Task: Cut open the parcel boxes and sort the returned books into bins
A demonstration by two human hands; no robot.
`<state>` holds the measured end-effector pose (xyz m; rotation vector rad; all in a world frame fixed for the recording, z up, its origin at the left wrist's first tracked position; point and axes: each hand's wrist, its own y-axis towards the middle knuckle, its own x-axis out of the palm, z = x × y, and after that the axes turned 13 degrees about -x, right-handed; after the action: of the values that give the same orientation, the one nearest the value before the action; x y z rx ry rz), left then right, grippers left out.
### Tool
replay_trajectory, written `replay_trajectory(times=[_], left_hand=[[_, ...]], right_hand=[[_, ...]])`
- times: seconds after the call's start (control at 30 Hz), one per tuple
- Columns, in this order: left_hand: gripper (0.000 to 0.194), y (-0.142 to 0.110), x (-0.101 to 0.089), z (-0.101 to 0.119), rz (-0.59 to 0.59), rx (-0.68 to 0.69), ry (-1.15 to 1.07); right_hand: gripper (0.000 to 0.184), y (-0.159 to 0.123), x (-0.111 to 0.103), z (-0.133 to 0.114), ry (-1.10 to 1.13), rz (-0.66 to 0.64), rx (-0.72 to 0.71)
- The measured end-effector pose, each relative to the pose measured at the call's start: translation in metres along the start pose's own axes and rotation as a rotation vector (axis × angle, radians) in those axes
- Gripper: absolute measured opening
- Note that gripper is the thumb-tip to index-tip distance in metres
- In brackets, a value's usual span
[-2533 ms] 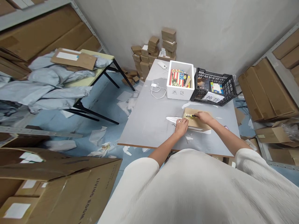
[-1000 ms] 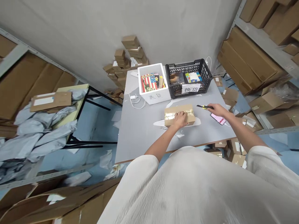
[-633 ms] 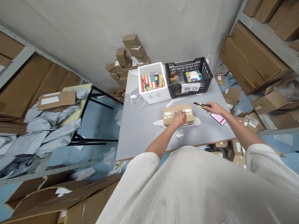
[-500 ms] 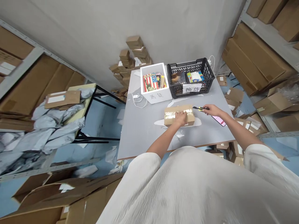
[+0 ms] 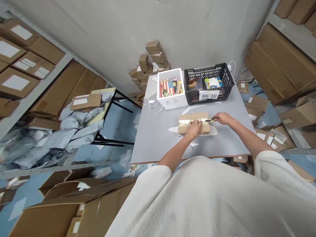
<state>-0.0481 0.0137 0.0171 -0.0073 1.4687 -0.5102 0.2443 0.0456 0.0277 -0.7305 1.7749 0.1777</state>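
Observation:
A small cardboard box (image 5: 182, 121) sealed with shiny clear tape lies on the grey table (image 5: 153, 141). My left hand (image 5: 194, 129) presses down on the top and near edge of the box, fingers curled over it and holding it in place. In my right hand (image 5: 223, 118) is a black and yellow box cutter (image 5: 211, 119), gripped closed, pointing left. Its tip reaches the right end of the taped top; whether the blade cuts into the tape is too small to tell.
Behind the box stand a white foam box (image 5: 172, 102) with books and a black plastic crate (image 5: 228, 92) with more books. A white cable (image 5: 155, 112) lies left of them. Grey mailing bags (image 5: 59, 141) and a cardboard parcel (image 5: 85, 102) are piled at left. Boxes fill the shelves.
My right hand has brought the box cutter leftward, from beside the box to its right end. My left hand stays on the box. The whole view has shifted a little. The phone no longer shows.

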Motion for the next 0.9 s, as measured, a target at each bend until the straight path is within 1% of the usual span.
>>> replay_trajectory(times=[0.1,0.2,0.27,0.33,0.5,0.63,0.7,0.8,0.9], left_hand=[[0.081,0.0,0.0,0.0,0.0,0.002,-0.002],[0.08,0.0,-0.002,0.0,-0.014,0.008,-0.004],[0.08,-0.001,-0.002,0.001,-0.021,0.008,-0.005],[0.08,-0.001,-0.003,0.001,-0.028,-0.002,-0.008],[0.081,-0.003,-0.003,0.001,-0.039,0.001,-0.015],[0.083,-0.002,-0.004,0.001,-0.045,0.005,-0.004],[0.085,-0.002,-0.005,0.001,-0.05,-0.002,-0.004],[0.084,-0.002,-0.005,0.002,-0.053,-0.003,-0.008],[0.08,-0.005,-0.005,0.002,-0.06,0.01,-0.02]], right_hand=[[0.038,0.0,-0.001,-0.001,0.04,-0.015,0.021],[0.034,-0.007,0.001,0.001,0.203,-0.059,0.049],[0.033,-0.013,0.004,0.004,0.28,-0.06,0.048],[0.034,-0.02,0.006,0.006,0.311,-0.045,0.045],[0.039,-0.027,0.004,0.0,0.308,-0.033,0.03],[0.035,-0.021,0.001,-0.015,0.206,0.047,0.061],[0.034,-0.019,0.0,-0.02,0.196,0.066,0.083],[0.04,-0.024,0.0,-0.022,0.304,0.014,0.09],[0.044,-0.038,0.001,-0.019,0.451,-0.017,0.121]])
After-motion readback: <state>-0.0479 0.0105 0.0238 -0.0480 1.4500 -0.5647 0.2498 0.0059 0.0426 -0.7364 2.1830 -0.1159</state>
